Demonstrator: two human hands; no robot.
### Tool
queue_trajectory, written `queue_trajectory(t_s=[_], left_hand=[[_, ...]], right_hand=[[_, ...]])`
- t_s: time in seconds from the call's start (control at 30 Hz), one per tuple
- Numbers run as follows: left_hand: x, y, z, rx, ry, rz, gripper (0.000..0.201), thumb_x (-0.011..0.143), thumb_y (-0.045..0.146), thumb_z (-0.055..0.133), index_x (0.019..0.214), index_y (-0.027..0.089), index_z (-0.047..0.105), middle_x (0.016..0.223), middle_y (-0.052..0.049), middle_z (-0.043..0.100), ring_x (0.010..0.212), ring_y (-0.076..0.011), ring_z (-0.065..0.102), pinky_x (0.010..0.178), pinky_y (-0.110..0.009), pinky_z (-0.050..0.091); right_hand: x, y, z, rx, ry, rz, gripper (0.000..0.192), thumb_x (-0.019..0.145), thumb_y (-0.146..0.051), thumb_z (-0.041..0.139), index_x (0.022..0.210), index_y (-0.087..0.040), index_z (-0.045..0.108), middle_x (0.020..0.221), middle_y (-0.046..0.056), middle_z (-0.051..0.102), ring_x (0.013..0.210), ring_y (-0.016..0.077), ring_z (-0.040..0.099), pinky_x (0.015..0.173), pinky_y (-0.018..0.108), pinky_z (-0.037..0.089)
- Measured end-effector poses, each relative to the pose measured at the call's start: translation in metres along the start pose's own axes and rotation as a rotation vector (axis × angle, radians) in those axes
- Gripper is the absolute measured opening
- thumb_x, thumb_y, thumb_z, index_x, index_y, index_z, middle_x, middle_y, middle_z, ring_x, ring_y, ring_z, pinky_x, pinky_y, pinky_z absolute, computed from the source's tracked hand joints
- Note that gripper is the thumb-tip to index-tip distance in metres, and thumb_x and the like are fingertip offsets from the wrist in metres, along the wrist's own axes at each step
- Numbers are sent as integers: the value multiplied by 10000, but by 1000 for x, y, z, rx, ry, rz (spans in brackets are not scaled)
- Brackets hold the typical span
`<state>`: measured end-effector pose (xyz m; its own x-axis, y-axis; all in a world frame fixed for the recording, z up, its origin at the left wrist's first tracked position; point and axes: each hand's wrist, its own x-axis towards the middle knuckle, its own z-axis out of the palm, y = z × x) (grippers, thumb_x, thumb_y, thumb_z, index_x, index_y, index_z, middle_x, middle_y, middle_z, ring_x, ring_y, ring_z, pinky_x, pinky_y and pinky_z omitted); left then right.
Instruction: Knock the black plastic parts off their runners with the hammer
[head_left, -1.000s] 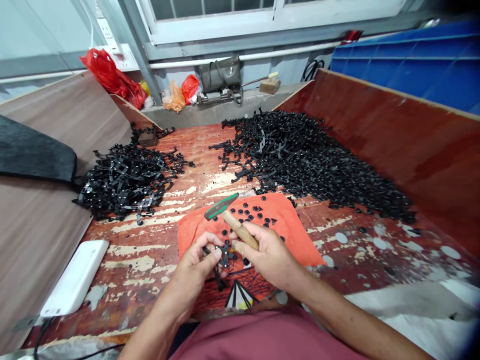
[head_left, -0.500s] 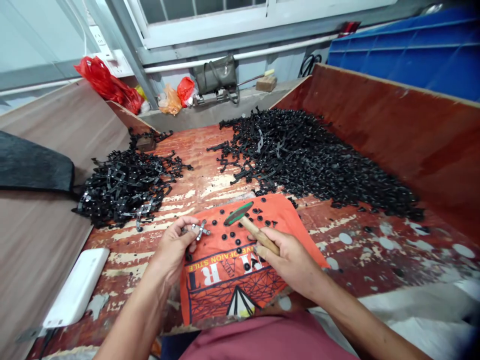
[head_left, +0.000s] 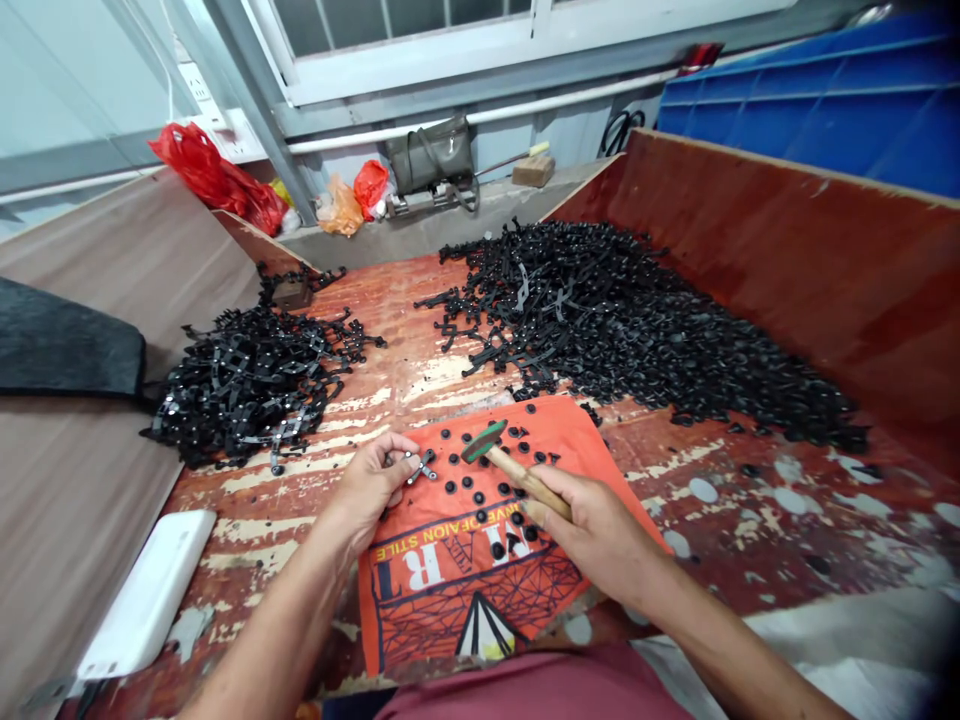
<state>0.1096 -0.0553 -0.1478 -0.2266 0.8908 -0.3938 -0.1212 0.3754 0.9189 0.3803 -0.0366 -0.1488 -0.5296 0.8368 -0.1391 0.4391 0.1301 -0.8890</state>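
Note:
My left hand [head_left: 379, 485] pinches a small cross-shaped metal linkage [head_left: 422, 467] with shiny rivets, just over the left side of an orange printed cloth [head_left: 427, 590]. My right hand [head_left: 581, 520] is wrapped round the wooden handle of a hammer [head_left: 529, 480]. The hammer's green-marked head [head_left: 484, 441] hovers above the cloth, to the right of the linkage and apart from it. Several small round black parts [head_left: 480, 498] lie scattered over the cloth between and below my hands.
A large heap of black metal parts [head_left: 600, 310] covers the back right. On the left is a smaller heap of linked pieces [head_left: 247, 375]. A white power bank [head_left: 150, 590] lies at the front left. Wooden boards [head_left: 787, 240] wall the sides, and a blue crate [head_left: 810, 125] stands behind.
The linkage in my left hand has shifted slightly right over the cloth. The hammer has moved a little right and down in the view. The camera view has tilted slightly.

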Motion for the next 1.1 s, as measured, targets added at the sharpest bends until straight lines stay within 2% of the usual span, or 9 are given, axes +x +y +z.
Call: queue_trajectory(t_s=[0.2,0.3,0.37,0.43,0.5,0.63,0.77,1.0,1.1], left_hand=[[2,1,1,57,63,-13,470,540,434,827,822,162,567,478,117,427,324,-20,254,311,-155,175],[0,3,0,40,57,-34,478,524,436,831,812,159,569,461,123,411,319,-13,232,308,-149,155],[-1,4,0,39,61,-62,477,513,432,833,800,158,569,445,128,395,318,-7,213,312,-144,135],[-2,6,1,49,71,-87,472,500,420,833,788,156,568,431,131,382,316,-5,207,314,-141,119],[-1,7,1,57,78,-101,460,493,401,830,780,155,568,424,130,381,315,-4,210,315,-138,112],[2,6,-3,55,43,-103,398,548,373,794,800,160,571,445,118,425,298,-9,224,304,-142,127],[8,2,-8,68,6,-99,308,612,342,743,791,173,559,470,97,473,280,-21,257,284,-149,159],[14,-3,-14,77,-35,-93,261,647,328,727,782,171,568,471,95,467,271,-22,255,264,-147,184],[12,-2,-14,39,-47,-94,286,630,333,756,776,164,578,465,92,465,278,-20,257,266,-143,195]], right_hand=[[2,-5,0,-39,-20,-3,150,955,-264,507,873,-208,619,683,-46,487,613,132,456,546,231,350],[3,-12,-4,-80,-25,-46,237,978,-266,472,1129,-240,653,734,-32,603,638,150,535,571,239,409],[5,-18,-8,-97,-40,-110,388,998,-239,421,1360,-295,552,958,0,708,800,172,636,705,265,488],[7,-25,-12,-143,-52,-184,493,1007,-205,383,1471,-363,428,1251,2,669,1034,187,650,894,319,496],[11,-31,-14,-245,-58,-235,533,1004,-184,376,1493,-398,384,1350,-13,616,1122,200,632,975,368,480],[22,-46,-15,-467,-49,-323,587,986,-162,418,1517,-397,333,1207,0,700,971,208,694,895,386,542],[34,-53,-14,-573,-26,-375,612,973,-149,454,1520,-393,328,1156,8,722,919,191,704,822,331,563],[42,-50,-15,-480,-53,-351,555,1015,-176,423,1507,-416,338,1290,-17,661,1046,178,672,853,310,534],[40,-52,-17,-468,-64,-342,539,1019,-190,415,1503,-417,349,1271,-17,673,1023,177,678,839,309,536]])
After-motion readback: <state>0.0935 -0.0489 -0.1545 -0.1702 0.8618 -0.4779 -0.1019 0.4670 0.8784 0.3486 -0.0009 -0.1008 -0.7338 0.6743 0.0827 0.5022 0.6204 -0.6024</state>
